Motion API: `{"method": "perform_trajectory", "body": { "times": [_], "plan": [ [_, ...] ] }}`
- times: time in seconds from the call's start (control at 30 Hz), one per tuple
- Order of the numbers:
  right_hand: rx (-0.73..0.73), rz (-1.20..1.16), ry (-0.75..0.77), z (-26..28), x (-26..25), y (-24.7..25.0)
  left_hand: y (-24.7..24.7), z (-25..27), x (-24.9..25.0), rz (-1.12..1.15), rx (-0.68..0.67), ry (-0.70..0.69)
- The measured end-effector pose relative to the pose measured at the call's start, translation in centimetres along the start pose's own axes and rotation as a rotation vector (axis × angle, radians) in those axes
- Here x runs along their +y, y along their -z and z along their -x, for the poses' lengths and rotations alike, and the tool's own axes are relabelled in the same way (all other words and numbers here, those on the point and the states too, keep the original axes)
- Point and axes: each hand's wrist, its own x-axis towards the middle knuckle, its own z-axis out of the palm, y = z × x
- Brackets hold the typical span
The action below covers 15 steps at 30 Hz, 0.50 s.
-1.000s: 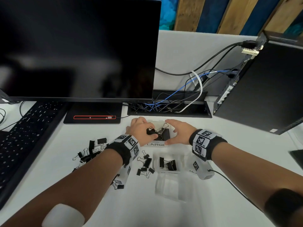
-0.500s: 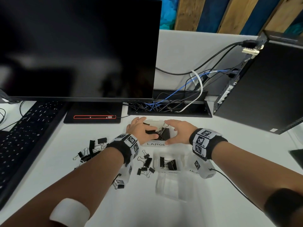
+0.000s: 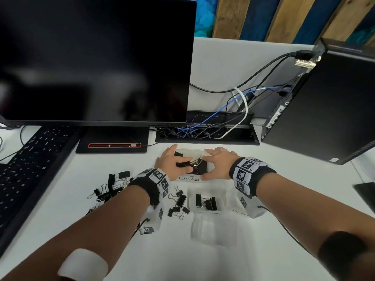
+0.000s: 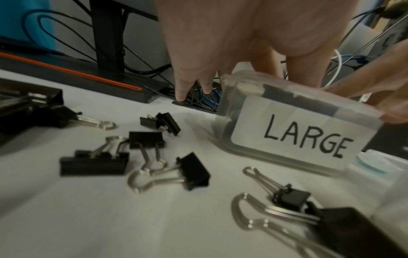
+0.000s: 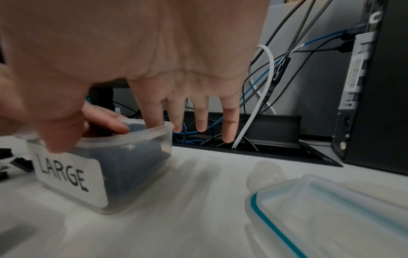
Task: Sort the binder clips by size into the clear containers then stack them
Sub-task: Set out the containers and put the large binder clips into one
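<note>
Clear LARGE container on the counter; left hand grips a black binder clip inside, right hand fingers spread, steadying its rim.

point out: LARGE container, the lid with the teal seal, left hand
LARGE container [image 5: 73, 176]: right wrist view, on its white label.
Lid with teal seal [image 5: 331, 206]: right wrist view, on the clear panel.
Left hand [image 3: 169, 162]: head view, back of hand.

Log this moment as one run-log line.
left hand: holds large clip in LARGE container | right hand: steadies container | loose clips: unsorted
</note>
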Motion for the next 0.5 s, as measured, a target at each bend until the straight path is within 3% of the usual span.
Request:
{"method": "perform_trajectory", "body": {
  "times": [0.2, 0.5],
  "plan": [
    [0.002, -0.058, 0.037, -0.59, 0.19, -0.44, -0.03, 0.27, 0.03, 0.030, -0.014, -0.020],
    [0.106, -0.336, 0.030, -0.45, 0.08, -0.74, 0.30, 0.86, -0.24, 0.022, -0.015, -0.051]
  ]
}}
